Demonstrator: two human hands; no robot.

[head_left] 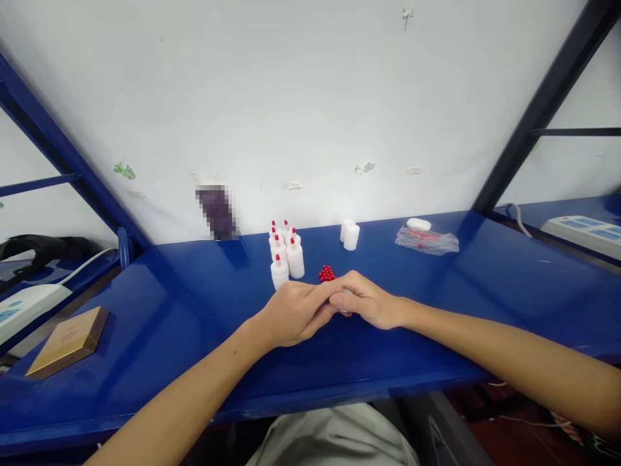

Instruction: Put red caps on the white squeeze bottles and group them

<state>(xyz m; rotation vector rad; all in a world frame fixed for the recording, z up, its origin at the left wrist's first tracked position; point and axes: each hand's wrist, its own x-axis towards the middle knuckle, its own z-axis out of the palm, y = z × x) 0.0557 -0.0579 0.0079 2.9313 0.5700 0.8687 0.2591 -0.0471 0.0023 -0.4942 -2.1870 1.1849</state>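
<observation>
My left hand [295, 312] and my right hand [369, 299] meet over the middle of the blue table, fingers closed and overlapping. Between them a small whitish piece [346, 292] shows, mostly covered by the fingers, too hidden to name. Just behind my hands lies a cluster of small red caps [326, 273]. Several white bottles with red tips [295, 260] stand upright beyond my left hand. Further back, two white bottles without visible tips [351, 237] stand close together.
A clear plastic bag with red pieces [427, 240] lies at the back right beside a white oval object [418, 224]. A gold box [70, 340] sits at the left. A pixelated dark object [218, 210] leans by the wall. Power strips [585, 233] flank the blue table [194, 310].
</observation>
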